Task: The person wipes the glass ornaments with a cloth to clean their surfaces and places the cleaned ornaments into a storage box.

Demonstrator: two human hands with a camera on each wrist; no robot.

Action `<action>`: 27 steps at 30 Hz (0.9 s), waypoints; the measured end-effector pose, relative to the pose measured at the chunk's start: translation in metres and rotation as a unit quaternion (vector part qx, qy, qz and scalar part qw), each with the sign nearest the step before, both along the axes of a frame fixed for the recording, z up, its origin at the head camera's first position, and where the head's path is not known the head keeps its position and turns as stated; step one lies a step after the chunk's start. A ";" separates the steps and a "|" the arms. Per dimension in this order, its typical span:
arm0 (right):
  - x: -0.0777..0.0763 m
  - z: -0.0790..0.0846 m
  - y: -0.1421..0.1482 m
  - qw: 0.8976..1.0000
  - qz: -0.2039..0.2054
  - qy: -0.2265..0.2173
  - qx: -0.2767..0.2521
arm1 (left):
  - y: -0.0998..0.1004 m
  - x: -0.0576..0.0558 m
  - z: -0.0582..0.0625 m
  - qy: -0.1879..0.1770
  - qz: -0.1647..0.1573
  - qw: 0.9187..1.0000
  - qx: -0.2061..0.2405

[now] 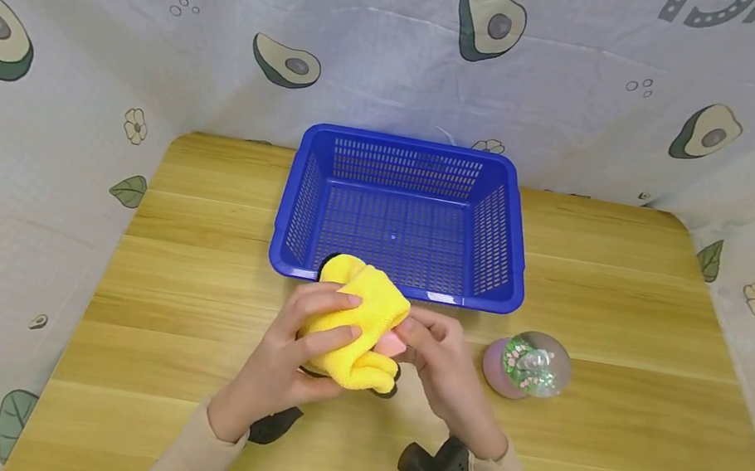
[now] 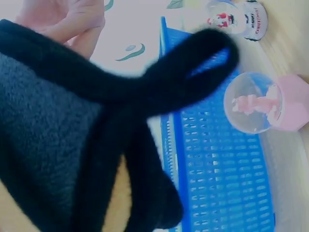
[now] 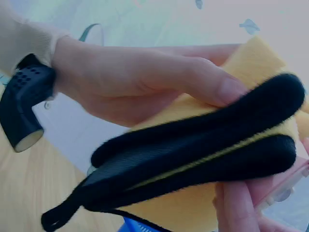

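Nearest: black angular wrist mount [image 1: 435,465] at the right cuff, over the wood-grain table [image 1: 178,335].

Left grip [image 1: 293,347]: fingers curled round a bunched, plush yellow cloth with black edging [image 1: 361,325]. Right grip [image 1: 440,364]: thumb and fingers pinching a smooth pink solid piece [image 1: 391,345], partly wrapped in that cloth. The piece sits between both hands, held up in front of the basket; its full shape is hidden.

Risk: cloth covers much of the piece. Should the right pinch loosen while the fabric slides, it could slip out of the folds and drop.

Just right of the right hand: clear-domed globe on a round lilac base [image 1: 527,365], apparently upright. A wide swing of that hand could knock it over; the dome might crack.

Beyond: blue rectangular perforated plastic basket [image 1: 423,146]. Cloth's far corner overlaps its near rim from above; contact can't be told. The black hanging loop [image 2: 217,43] might snag there if the cloth were dragged across.

Backdrop: pale avocado-print curtain [image 1: 387,10].
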State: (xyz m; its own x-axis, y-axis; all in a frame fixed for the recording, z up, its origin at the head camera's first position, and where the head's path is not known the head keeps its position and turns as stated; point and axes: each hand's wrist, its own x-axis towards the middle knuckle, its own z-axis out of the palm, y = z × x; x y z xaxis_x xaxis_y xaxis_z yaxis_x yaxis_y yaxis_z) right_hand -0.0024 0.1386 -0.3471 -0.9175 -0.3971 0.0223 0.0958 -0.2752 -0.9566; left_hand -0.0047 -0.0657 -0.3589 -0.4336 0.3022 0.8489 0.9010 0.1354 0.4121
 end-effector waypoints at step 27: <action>0.002 0.011 -0.012 0.867 -0.093 0.462 0.165 | -0.007 0.009 -0.013 -0.434 -0.070 0.876 0.199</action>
